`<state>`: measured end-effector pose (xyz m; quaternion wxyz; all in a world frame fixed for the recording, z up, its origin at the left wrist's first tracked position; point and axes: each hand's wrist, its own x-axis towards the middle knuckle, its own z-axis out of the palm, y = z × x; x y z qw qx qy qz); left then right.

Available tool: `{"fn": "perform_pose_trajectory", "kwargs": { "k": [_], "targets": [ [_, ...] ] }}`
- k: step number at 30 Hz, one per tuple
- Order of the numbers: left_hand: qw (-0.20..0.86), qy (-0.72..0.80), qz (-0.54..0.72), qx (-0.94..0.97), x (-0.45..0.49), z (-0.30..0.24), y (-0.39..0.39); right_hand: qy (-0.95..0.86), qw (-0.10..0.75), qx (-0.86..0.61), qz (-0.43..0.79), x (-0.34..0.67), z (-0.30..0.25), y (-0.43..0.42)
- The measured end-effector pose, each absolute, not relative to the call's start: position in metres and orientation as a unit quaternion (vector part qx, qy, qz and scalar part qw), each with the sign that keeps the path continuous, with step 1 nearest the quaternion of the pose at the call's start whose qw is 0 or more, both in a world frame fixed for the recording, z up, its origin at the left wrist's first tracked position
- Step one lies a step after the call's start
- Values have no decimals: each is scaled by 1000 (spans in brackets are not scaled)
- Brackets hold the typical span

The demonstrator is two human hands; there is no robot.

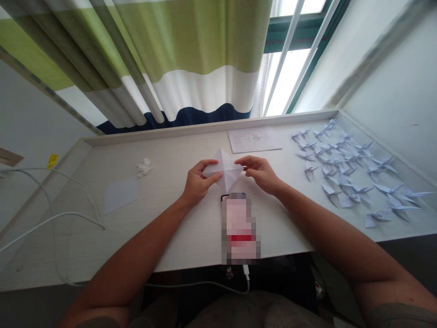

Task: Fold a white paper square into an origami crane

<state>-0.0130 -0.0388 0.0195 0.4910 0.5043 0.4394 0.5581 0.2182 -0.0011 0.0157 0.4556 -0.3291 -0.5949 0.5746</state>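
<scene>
Two hands pinch a creased white paper (225, 171) above the desk (170, 218): the left hand (198, 182) grips its left corner, the right hand (259, 173) its right. A phone (239, 228) lies just below; folded cranes (348, 173) spread at right.

On my remote feed, left forearm (143, 255) and right forearm (327, 232) bare past the elbows, bare left grip (198, 182), bare right grip (261, 173), dull grey-brown left sleeve hem (99, 321), matching right sleeve hem (396, 316), grey-brown lap cloth (239, 310)
</scene>
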Motion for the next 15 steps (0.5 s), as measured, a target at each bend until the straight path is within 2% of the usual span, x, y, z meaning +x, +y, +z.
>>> {"fn": "perform_pose_trajectory", "kwargs": {
  "k": [7, 15],
  "targets": [
    [477, 437, 570, 507, -7, 18, -39, -588, 410, -314, 622, 211, 21, -8],
    [502, 431, 559, 500, -5, 20, -44, -546, 449, -319, 632, 212, 24, -9]
  ]
}}
